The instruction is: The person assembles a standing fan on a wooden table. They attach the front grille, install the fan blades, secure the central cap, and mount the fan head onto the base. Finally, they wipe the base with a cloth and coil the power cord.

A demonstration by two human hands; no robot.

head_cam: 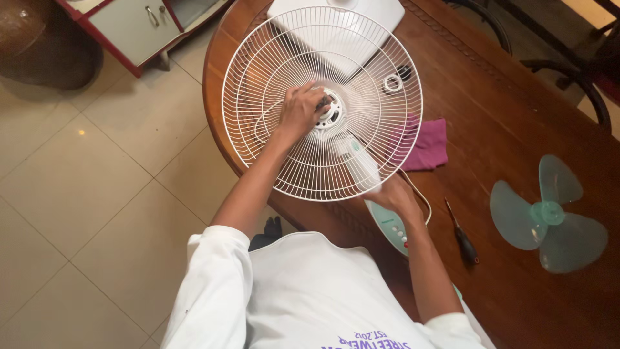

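Observation:
A round white wire fan guard (278,58) stands mounted on a fan body at the near edge of a brown wooden table (516,110). My left hand (300,111) is inside the guard at its white hub (330,111), fingers closed on a small dark part at the centre. My right hand (395,194) grips the fan's white neck below and behind the guard. The pale green control base (389,227) lies under that hand.
A translucent green three-blade fan propeller (549,214) lies on the table at right. A black-handled screwdriver (462,236) lies near my right arm. A magenta cloth (429,145), a white ring (392,83) and a white square base (381,13) lie behind the guard. A cabinet (129,26) stands on the tiled floor.

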